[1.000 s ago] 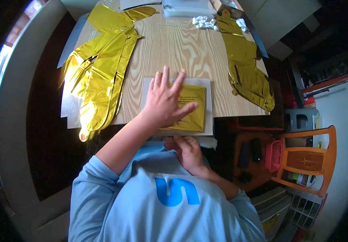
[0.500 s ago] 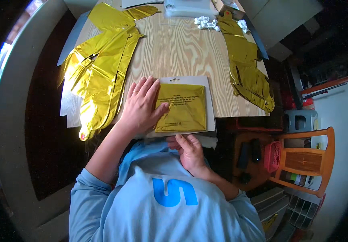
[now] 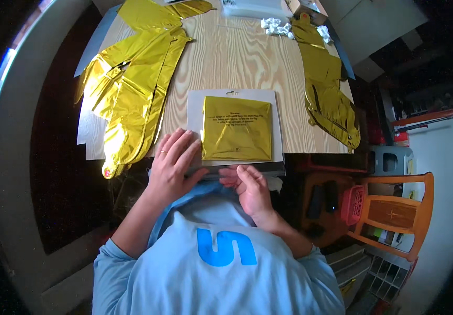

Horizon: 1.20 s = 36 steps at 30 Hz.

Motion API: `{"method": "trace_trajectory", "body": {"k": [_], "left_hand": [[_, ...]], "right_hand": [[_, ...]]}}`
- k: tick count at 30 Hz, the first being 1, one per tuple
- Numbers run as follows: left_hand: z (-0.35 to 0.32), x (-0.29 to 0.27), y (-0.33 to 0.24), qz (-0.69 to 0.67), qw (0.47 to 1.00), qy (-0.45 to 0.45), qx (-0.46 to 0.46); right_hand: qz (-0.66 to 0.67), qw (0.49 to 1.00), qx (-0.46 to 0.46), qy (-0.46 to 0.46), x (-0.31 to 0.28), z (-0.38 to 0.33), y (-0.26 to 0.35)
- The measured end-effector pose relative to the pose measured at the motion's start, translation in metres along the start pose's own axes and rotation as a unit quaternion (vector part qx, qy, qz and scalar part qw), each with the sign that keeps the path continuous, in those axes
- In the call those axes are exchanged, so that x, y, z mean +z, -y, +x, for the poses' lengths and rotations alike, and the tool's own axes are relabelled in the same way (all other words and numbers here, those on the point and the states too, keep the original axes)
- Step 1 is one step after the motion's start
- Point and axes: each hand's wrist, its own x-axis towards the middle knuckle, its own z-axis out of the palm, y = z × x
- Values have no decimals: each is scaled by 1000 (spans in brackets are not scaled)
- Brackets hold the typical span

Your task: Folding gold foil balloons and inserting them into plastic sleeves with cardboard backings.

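Leftmost, a heap of crumpled gold foil balloons [image 3: 132, 89] lies on the wooden tabletop [image 3: 237, 58], well apart from the work. Next comes the left hand [image 3: 174, 165], fingers spread flat and pressing the near left corner of the clear flat packet [image 3: 235, 131], empty of any grip. That packet lies at the near edge of the tabletop, right in front of the person, with a folded gold foil sheet [image 3: 237, 128] inside; its long axis runs away from the body, so the open near end faces both hands. The right hand [image 3: 250, 186] sits just beside the left one, fingers curled narrow at the packet's near edge, seemingly pinching it, though the pinch itself is hard to make out. Both hands are about equally near. Farther right, another gold foil balloon [image 3: 329, 94] stretches along the tabletop's edge, and an orange wooden chair [image 3: 394, 215] stands beyond.
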Motion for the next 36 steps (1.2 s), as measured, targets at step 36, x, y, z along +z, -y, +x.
{"method": "trace_trajectory", "body": {"k": [36], "left_hand": [[11, 30, 7, -109, 981, -137, 82]], "right_hand": [[-785, 515, -344, 29, 22, 14, 36]]}}
